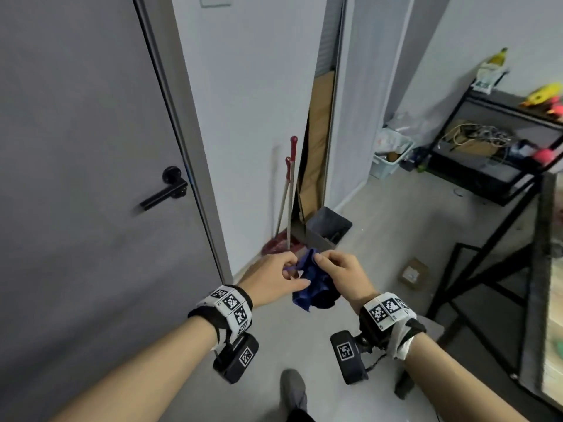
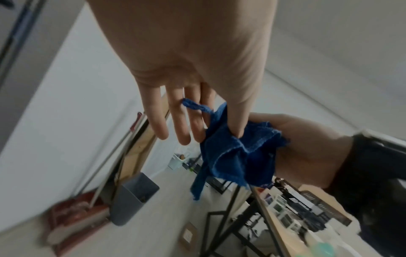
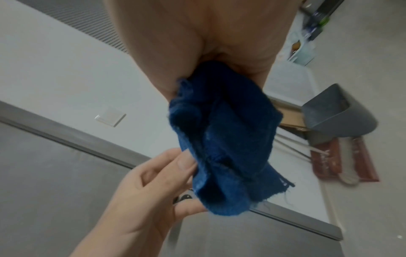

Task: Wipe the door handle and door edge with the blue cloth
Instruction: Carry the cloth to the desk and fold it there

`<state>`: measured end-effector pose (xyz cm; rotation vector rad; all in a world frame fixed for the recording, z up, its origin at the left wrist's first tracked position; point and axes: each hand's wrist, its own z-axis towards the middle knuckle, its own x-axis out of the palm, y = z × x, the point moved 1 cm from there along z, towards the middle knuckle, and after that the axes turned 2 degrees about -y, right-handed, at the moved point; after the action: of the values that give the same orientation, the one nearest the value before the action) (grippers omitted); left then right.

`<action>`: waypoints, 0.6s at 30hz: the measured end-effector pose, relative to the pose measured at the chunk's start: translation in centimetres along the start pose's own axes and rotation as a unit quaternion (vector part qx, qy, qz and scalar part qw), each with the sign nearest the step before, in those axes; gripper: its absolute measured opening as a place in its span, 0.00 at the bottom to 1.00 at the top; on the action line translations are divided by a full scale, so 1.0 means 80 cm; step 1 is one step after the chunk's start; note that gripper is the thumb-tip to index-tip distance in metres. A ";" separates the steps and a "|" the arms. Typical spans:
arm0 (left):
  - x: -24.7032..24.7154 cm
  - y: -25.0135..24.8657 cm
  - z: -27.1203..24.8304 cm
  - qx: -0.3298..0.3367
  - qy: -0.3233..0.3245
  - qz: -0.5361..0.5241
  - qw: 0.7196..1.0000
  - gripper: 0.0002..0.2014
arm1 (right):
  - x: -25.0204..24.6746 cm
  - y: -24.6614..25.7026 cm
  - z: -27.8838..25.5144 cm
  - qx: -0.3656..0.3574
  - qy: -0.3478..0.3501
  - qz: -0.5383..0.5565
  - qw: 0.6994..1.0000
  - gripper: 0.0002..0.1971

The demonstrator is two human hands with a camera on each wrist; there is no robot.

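A bunched blue cloth hangs between my two hands at waist height, in front of the white wall. My left hand pinches its left side between thumb and forefinger, the other fingers straight. My right hand grips the cloth from the right, fingers curled round its upper part. The grey door stands to my left, with its black lever handle and its edge along the frame. Both hands are well to the right of the handle and lower.
A red-handled broom and dustpan lean on the wall ahead, beside a grey bin. A small cardboard box lies on the floor. A black metal shelf and a table frame stand at the right.
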<state>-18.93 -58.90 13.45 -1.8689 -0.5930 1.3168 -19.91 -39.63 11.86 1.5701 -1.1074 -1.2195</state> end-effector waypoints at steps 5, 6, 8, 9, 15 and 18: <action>0.083 -0.030 0.000 0.050 0.103 -0.004 0.993 0.14 | -0.062 -0.034 -0.081 0.054 -0.043 0.011 0.998 0.15; 0.097 -0.038 0.001 0.061 0.111 0.001 0.992 0.14 | -0.076 -0.041 -0.094 0.061 -0.059 0.012 0.996 0.15; 0.124 -0.056 0.007 0.082 0.126 -0.002 0.989 0.15 | -0.103 -0.055 -0.120 0.071 -0.087 0.021 0.993 0.16; 0.138 -0.067 0.008 0.093 0.136 0.000 0.986 0.15 | -0.117 -0.061 -0.132 0.076 -0.101 0.023 0.992 0.16; 0.223 -0.124 0.028 0.136 0.218 -0.010 0.966 0.12 | -0.194 -0.096 -0.211 0.109 -0.186 0.068 0.974 0.26; 0.277 -0.163 0.041 0.155 0.250 0.021 0.956 0.13 | -0.247 -0.118 -0.257 0.140 -0.194 0.104 0.965 0.26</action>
<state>-13.30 -33.77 10.46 -1.8542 -0.0757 0.8470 -1.10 -16.24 11.13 1.3990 -1.7171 -1.3009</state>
